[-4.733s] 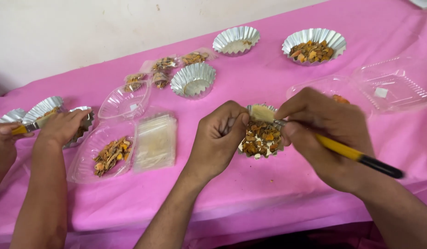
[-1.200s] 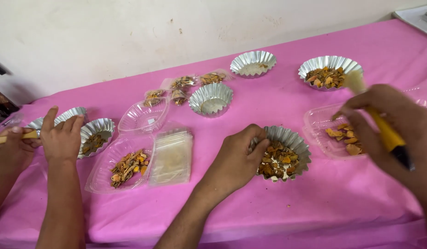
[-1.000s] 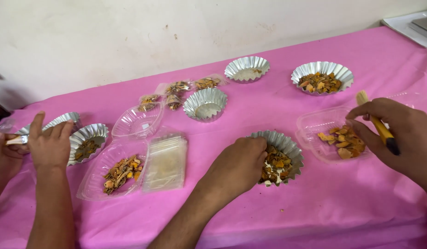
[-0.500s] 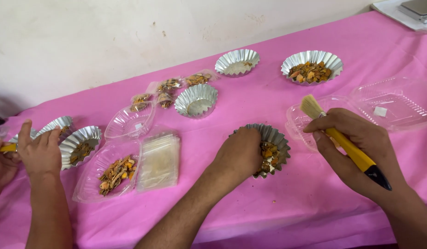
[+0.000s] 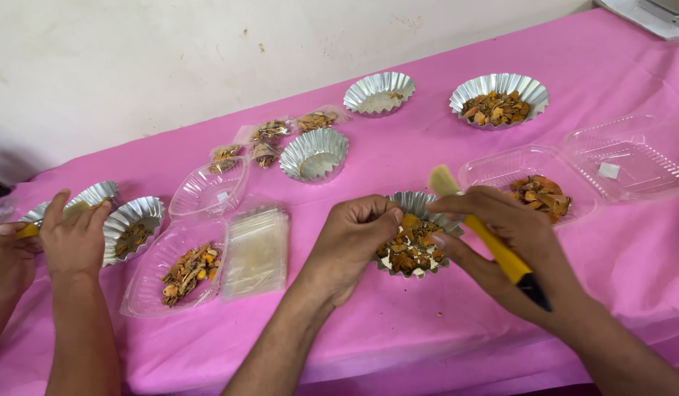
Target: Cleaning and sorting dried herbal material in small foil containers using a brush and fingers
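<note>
The left hand (image 5: 350, 246) tilts the fluted foil cup (image 5: 414, 235) of orange-brown pieces near the middle of the pink counter (image 5: 442, 330), while the right hand (image 5: 512, 246) is closed around a yellow-handled brush (image 5: 480, 226) just above the cup. This cup seems to be in the middle of brushing; another filled cup (image 5: 499, 99) and two nearly empty cups (image 5: 379, 92) stand further back.

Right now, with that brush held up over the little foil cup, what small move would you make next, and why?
Probably lower the brush so its bristles reach the orange-brown pieces in the foil cup. The right hand holds it by the yellow handle, bristles up above the cup's far rim, while the left hand grips the near-left rim and tilts the cup. The contents look ready for brushing.
</note>
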